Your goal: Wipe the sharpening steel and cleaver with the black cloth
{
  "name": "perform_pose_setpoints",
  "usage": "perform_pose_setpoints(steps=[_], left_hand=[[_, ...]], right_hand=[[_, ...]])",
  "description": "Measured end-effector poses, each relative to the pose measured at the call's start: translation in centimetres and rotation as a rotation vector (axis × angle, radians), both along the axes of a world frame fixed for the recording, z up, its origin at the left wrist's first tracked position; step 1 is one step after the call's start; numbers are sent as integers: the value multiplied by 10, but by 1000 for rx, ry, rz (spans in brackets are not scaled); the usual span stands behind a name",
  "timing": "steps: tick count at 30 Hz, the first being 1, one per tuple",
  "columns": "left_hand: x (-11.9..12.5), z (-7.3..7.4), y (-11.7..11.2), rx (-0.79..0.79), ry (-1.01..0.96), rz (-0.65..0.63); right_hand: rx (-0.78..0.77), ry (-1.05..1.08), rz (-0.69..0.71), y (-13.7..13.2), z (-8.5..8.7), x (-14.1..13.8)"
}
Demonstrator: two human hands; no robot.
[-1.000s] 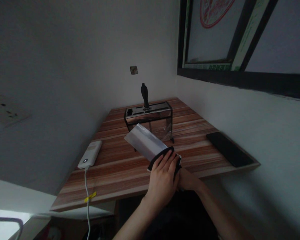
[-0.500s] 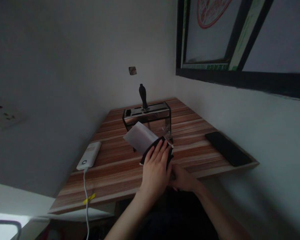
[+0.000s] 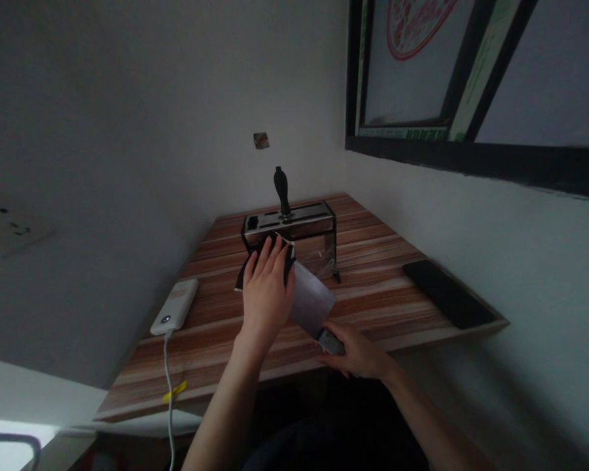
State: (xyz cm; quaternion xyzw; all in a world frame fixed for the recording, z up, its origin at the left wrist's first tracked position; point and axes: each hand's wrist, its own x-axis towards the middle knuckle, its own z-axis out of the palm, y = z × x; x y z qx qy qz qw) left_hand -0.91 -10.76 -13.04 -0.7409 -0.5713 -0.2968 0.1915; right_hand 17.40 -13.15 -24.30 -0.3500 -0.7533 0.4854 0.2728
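Note:
My right hand (image 3: 356,351) is closed round the grey handle of a cleaver (image 3: 311,297) over the near part of the wooden table. The wide metal blade points away and to the left. My left hand (image 3: 267,288) presses a black cloth (image 3: 246,273) with a pale edge over the far end of the blade, hiding that end. Just beyond stands a knife rack (image 3: 307,219) with a metal top, slots and black legs. A dark turned handle (image 3: 281,190) sticks up from it.
On the left of the wooden table (image 3: 216,261) lies a white power bank (image 3: 175,305) with a white cable (image 3: 171,405) running over the front edge. A black phone (image 3: 446,293) lies at the right edge. Walls rise behind and on both sides.
My left hand has slid the black cloth away and to the left, from near the handle to the blade's far end. The near blade and the handle now show. My right hand stays in place.

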Motion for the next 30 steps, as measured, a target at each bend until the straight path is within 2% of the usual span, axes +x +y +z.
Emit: perform_pose_setpoints(steps=[7, 12, 19, 26, 30], left_hand=[[-9, 3, 4, 7, -10, 24], [-5, -3, 0, 13, 15, 26], [13, -23, -17, -56, 53, -85], [37, -47, -38, -165, 92, -196], [48, -62, -51, -205, 73, -275]], right_hand=[[-40, -8, 14, 0, 0, 0], [-34, -34, -6, 0, 0, 0], [41, -34, -41, 2, -4, 0], [71, 41, -29, 1, 2, -1], [82, -32, -69, 1, -5, 0]])
